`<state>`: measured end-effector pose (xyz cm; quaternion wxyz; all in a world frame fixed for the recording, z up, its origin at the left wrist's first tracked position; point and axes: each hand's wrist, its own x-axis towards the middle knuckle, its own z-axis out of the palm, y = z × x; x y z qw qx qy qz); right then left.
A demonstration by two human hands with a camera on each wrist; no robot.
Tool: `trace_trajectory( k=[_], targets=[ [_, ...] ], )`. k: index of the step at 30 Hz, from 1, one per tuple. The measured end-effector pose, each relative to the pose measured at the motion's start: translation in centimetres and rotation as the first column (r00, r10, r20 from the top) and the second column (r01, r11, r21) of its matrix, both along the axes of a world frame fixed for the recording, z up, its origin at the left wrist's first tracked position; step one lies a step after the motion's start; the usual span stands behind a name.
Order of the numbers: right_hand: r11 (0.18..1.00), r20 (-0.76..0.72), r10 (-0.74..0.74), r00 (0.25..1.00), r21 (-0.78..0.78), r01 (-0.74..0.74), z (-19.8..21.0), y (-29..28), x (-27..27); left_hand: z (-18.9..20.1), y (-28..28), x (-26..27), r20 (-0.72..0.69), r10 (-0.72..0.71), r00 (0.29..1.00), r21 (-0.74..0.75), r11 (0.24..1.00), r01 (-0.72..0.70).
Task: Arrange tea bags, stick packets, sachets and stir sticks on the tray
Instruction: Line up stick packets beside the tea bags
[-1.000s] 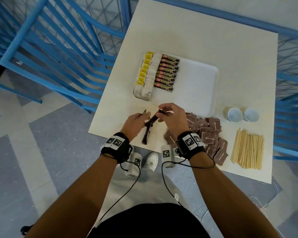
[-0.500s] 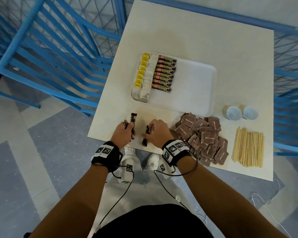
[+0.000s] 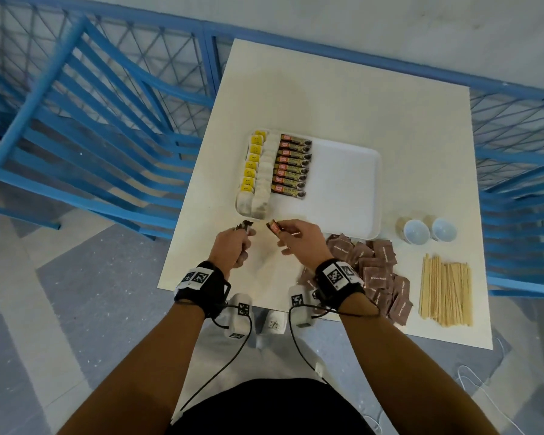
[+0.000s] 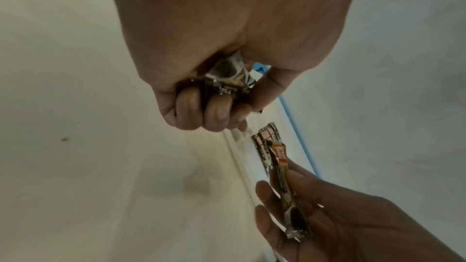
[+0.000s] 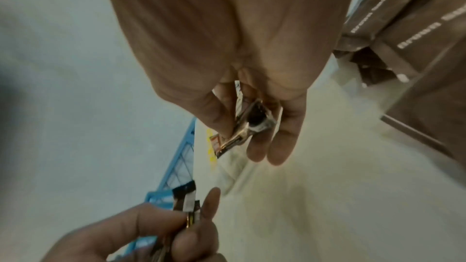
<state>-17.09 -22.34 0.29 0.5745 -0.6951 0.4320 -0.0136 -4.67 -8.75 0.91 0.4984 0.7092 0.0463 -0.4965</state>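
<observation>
Right hand (image 3: 299, 238) pinches a single coffee stick packet (image 3: 274, 228) between thumb and forefingers, remaining fingers loosely extended per the right wrist view; packet's printed end pokes out past the fingertips toward the left hand (image 3: 231, 248); left hand is clenched round a small bundle of stick packets (image 4: 227, 79), ends showing above the fist in the head view; both hands hover just short of the near rim of the white tray (image 3: 349, 183), which lies straight ahead of them; on the tray, ahead and slightly left of the right hand, a row of stick packets (image 3: 291, 166) lies stacked front to back, each with long axis running left-right, beside a column of tea bags (image 3: 258, 174) with yellow tags; nearest packet of the row sits just beyond the right hand's packet, so right hand is the nearer one for placing; judgement: held packet's long axis is roughly in line with the row already, needs only a short forward reach to land at the row's near end; brown sugar sachets (image 3: 374, 271) lie heaped to the right of the right wrist, wooden stir sticks (image 3: 445, 293) further right, two paper cups (image 3: 427, 230) beyond those, none yet on the tray; table (image 3: 343, 98) carries all.
</observation>
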Motion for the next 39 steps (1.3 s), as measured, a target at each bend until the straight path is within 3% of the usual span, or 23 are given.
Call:
trace_trajectory(
  k=[3, 10, 18, 26, 30, 33, 39],
  targets=[
    [0.995, 0.101, -0.068, 0.993, 0.079, 0.06, 1.7, -1.1, 0.6, 1.1, -1.6, 1.0, 0.04, -0.032, 0.999, -0.024, 0.999, 0.033],
    [0.997, 0.128, -0.064, 0.99, -0.037, 0.069, 3.5, -2.9, 3.3, 3.1, -5.6, 4.1, 0.181, -0.122, 0.976, -0.125, 0.981, 0.146],
    [0.963, 0.088, -0.002, 0.996, -0.268, 0.026, 3.6, -3.3, 3.9, 2.7, -7.3, 5.9, 0.065, -0.125, 0.99, -0.182, 0.974, 0.135],
    [0.876, 0.174, 0.118, 0.978, -0.481, -0.02, 2.5, -4.9, 3.7, 2.3, -8.7, 5.9, 0.065, -0.081, 0.995, -0.14, 0.986, 0.09],
    [0.754, 0.018, 0.202, 0.979, -0.641, -0.144, 1.6, -6.0, 3.9, 2.6, -9.5, 5.4, 0.102, -0.018, 0.995, -0.117, 0.993, 0.03],
    [0.646, -0.137, 0.211, 0.968, -0.723, -0.243, 1.2, -6.8, 4.1, 2.0, -9.8, 5.5, 0.166, -0.056, 0.984, -0.073, 0.995, 0.069],
    [0.638, -0.238, 0.182, 0.954, -0.71, -0.299, -1.6, -7.7, 3.1, 0.1, -8.0, 6.3, 0.327, -0.135, 0.935, 0.085, 0.99, 0.113]
  ],
)
